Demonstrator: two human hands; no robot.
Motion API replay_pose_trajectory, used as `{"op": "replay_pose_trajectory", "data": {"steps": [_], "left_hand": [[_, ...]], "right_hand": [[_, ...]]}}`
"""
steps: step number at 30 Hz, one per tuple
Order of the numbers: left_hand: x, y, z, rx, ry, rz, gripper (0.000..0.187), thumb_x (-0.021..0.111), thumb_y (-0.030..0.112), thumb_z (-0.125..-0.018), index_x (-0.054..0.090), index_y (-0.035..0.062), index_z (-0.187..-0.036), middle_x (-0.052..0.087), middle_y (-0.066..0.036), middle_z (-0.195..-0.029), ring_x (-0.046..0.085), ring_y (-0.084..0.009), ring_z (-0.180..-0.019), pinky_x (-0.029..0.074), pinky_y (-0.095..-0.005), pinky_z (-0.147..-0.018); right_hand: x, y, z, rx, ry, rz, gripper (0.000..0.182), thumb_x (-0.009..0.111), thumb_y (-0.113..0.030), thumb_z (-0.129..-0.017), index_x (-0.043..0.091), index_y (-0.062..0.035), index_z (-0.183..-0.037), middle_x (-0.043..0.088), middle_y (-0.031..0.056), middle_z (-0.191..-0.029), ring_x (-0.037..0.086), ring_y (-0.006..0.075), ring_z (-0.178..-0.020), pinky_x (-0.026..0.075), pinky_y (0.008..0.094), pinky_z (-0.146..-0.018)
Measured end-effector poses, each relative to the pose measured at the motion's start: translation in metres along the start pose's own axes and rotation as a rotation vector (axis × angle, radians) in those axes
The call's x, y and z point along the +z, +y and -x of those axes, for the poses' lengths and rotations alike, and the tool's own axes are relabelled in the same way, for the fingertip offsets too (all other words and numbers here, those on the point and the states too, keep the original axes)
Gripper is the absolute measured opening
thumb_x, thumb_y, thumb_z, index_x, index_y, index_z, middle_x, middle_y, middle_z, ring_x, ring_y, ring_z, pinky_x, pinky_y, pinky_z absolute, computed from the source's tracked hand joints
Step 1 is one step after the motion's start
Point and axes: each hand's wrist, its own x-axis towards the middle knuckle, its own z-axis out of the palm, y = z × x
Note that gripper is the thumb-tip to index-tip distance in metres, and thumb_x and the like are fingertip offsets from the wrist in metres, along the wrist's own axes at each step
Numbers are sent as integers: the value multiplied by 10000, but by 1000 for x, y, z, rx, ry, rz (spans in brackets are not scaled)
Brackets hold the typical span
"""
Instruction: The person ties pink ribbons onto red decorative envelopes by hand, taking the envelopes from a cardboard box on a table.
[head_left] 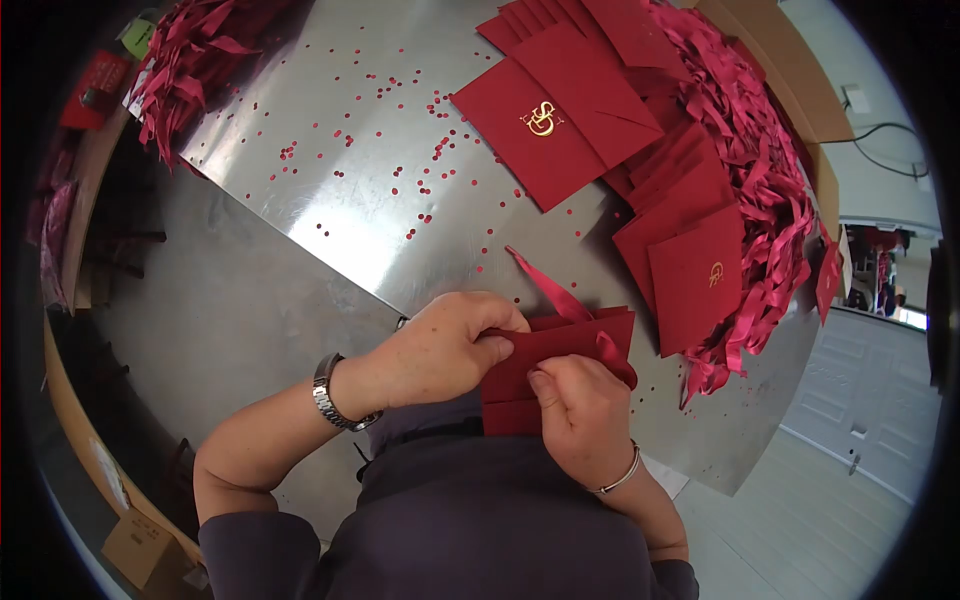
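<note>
A dark red paper gift bag (515, 415) is held close to my body at the front edge of the metal table. My left hand (450, 345), with a metal watch on its wrist, is closed on the bag's upper left edge, thumb outside and fingers inside. A shiny red ribbon (550, 285) comes out over the bag's top, and a stretch of it runs down the front to my right hand (582, 408). That hand is closed in a pinch against the bag's front; the ribbon's end at its fingertips is hidden.
Flat red bags (560, 120) with gold lettering lie stacked at the upper right. Beyond them is a heap of cut ribbons (755, 190) beside a cardboard box (790, 70). More ribbons (190, 75) hang over the table's far left corner. Small red paper dots scatter across the metal tabletop (300, 215).
</note>
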Motion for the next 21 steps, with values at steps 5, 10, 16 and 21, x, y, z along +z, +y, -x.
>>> {"op": "replay_pose_trajectory", "data": {"steps": [5, 10, 16, 21], "left_hand": [[1, 0, 1, 31, 7, 14, 165, 602, 20, -840, 613, -32, -996, 628, -176, -905, 622, -301, -836, 488, -364, -757], [4, -5, 4, 191, 93, -115, 145, 620, -11, -831, 611, 7, -975, 600, -113, -904, 586, -258, -834, 482, -333, -723], [20, -4, 10, 260, 227, -307, 189, 574, -74, -760, 573, -7, -936, 588, -173, -901, 573, -360, -841, 478, -413, -701], [35, -8, 13, 345, 276, -449, 161, 522, -14, -705, 480, -10, -860, 551, -215, -838, 557, -396, -804, 476, -469, -684]], "right_hand": [[-1, -3, -9, 91, -132, 89, 171, 615, -153, -868, 546, -52, -749, 576, 106, -647, 583, 305, -587, 453, 401, -520], [3, -1, -14, 131, -131, 34, 187, 608, -163, -870, 545, -60, -727, 572, 110, -626, 579, 306, -554, 449, 407, -501], [4, 0, -21, 75, -188, 131, 201, 608, -161, -845, 530, -74, -681, 567, 109, -610, 585, 303, -543, 461, 412, -485], [10, -12, -23, -63, -160, 438, 144, 608, -105, -730, 508, -82, -630, 546, 98, -580, 573, 318, -538, 469, 429, -494]]}}
